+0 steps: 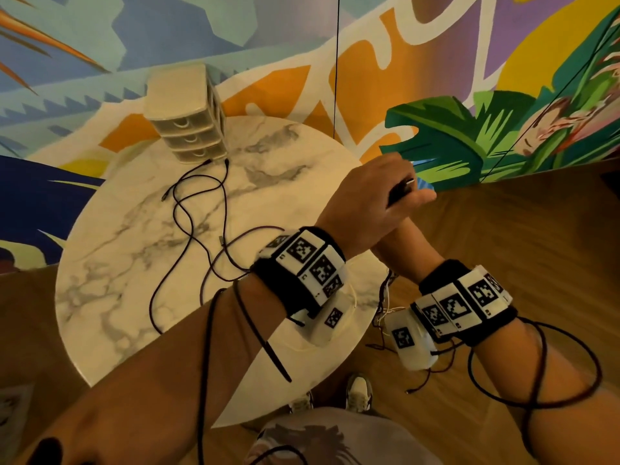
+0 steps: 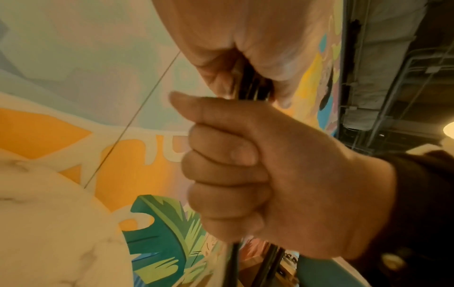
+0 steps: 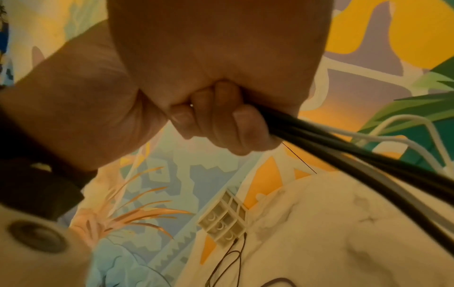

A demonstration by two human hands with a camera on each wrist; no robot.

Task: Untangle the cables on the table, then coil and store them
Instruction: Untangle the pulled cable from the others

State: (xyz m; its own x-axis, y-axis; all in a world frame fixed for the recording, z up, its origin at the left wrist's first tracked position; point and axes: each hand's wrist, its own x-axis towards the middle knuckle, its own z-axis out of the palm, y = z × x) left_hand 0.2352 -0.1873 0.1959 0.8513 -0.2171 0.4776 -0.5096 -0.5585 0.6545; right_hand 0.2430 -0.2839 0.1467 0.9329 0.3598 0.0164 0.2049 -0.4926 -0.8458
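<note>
Both my hands are raised right of the round marble table (image 1: 110, 283). My left hand (image 1: 369, 203) grips a black cable bundle (image 1: 399, 193), whose metal plug tip sticks out past the thumb. Just below it, mostly hidden in the head view, my right hand (image 1: 399, 245) is a fist (image 2: 236, 174) around the same black strands (image 2: 253, 85). Its fingers (image 3: 221, 120) curl round the black cables (image 3: 343, 159). Loops of this cable (image 1: 536, 364) hang around my right forearm. Dark thin cables (image 1: 201, 209) lie tangled on the table.
A small beige three-drawer unit (image 1: 188, 119) stands at the table's far edge, and the tangled cables' ends lie at its foot. A thin white cable (image 3: 405, 120) dangles near the table's right edge. A painted mural wall stands close behind. My shoes (image 1: 359, 394) are on the wooden floor.
</note>
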